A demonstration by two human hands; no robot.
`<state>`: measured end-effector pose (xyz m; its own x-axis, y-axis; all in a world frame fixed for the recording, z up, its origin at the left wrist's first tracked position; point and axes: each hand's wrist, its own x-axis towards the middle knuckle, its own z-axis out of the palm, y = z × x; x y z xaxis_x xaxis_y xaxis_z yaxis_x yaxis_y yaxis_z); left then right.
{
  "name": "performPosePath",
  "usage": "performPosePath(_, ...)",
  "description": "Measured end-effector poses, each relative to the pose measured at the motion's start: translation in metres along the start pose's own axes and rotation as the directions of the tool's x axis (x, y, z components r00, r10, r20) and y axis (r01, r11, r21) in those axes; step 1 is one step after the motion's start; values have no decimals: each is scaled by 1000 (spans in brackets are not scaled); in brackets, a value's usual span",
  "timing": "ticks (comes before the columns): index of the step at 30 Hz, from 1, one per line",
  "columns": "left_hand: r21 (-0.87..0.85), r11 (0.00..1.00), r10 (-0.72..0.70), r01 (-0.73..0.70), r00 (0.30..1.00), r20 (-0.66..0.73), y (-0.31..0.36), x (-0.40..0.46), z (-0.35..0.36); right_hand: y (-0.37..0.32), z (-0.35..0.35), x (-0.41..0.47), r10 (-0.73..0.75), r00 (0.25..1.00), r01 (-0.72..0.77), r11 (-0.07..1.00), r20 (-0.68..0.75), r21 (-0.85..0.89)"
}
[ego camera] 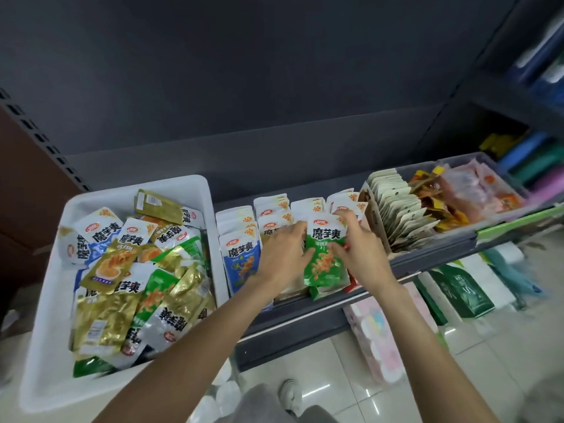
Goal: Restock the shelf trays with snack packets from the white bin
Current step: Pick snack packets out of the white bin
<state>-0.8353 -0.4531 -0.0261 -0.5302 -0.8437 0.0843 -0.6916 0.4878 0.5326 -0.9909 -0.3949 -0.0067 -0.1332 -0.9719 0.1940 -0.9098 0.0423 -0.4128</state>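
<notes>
The white bin (45,346) sits at the left on the shelf, heaped with several snack packets in gold, green, blue and white. To its right, shelf trays hold upright rows: a blue packet row (241,257), then rows behind my hands. A green-and-white packet (325,257) stands at the front of the middle row. My left hand (282,254) grips its left edge. My right hand (357,251) grips its right edge and top corner. Both hands hide the packets behind and beside it.
A grey tray (457,236) at the right holds beige packets (403,209) and orange and pink packets (476,190). The dark shelf lip (305,319) runs below the trays. Green and pink packages stand on the lower shelf. My shoe (290,395) is on the tiled floor.
</notes>
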Motion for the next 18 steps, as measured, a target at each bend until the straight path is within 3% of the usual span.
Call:
performPosePath(4, 140, 989, 39, -43, 999, 35, -12, -6, 7, 16, -3, 9, -2, 998, -4, 996, 65, 90)
performPosePath(8, 219, 969, 114, -118, 993, 31, -15, -11, 10, 30, -12, 15, -5, 1000, 4, 991, 14, 137)
performPosePath(13, 281, 946, 172, -163, 985, -8, -18, -12, 13, 23, 13, 9, -60, 978, 72, 996, 200, -54)
performPosePath(15, 302, 938, 186, -171, 982, -20, -20, -12, 13, 22, 34, 4, -135, 980, 170, 950, 147, -263)
performPosePath(18, 313, 934, 194, -174, 980, -34, -22, -13, 13, 24, 52, 7, -132, 991, 110, 912, -29, -395)
